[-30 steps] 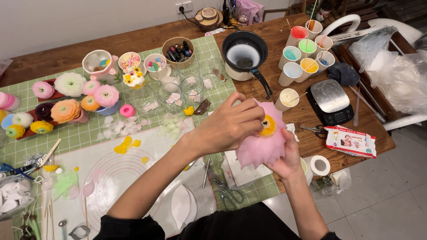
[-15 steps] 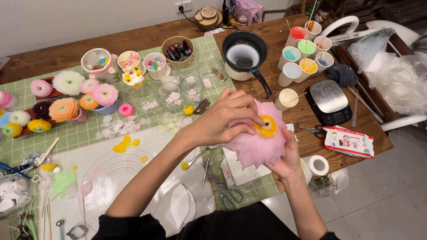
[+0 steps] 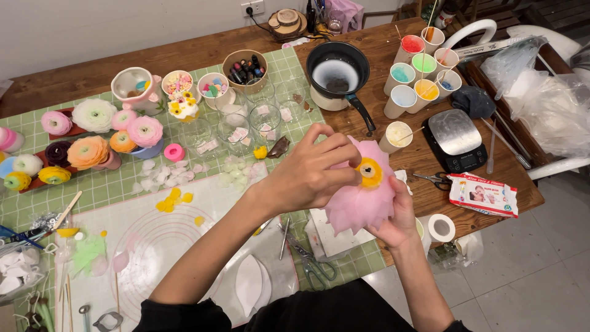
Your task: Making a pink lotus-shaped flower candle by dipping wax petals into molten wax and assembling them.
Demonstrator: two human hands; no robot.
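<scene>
nearest to us on the table there's a white silicone mat (image 3: 203,203) with printed circles, a white leaf-shaped dish (image 3: 253,284) on it, and a pair of scissors (image 3: 313,261) just right of that. over at the near right edge sits a roll of white tape (image 3: 440,227).

a bit further out we've got the pink flower (image 3: 361,200) itself, held up off the table roughly in the middle of the scene, its yellow centre (image 3: 370,172) facing up at us. our right hand (image 3: 398,218) is cupped under it from the near right side, fingers curled around the petals from below. our left hand (image 3: 310,175) comes in from the left and sits right against the flower's far left edge, fingertips pinching together on a petal beside the centre. so both hands are touching it; the flower lies right of the left hand, above the right one.

past that, a packet of wipes (image 3: 483,195) and a small scale (image 3: 455,136) on the right, loose petals (image 3: 172,175) on the left.

furthest out: a black saucepan (image 3: 337,75), a cluster of paper cups (image 3: 423,71) with coloured stuff, and finished flowers (image 3: 86,132) along the far left.
</scene>
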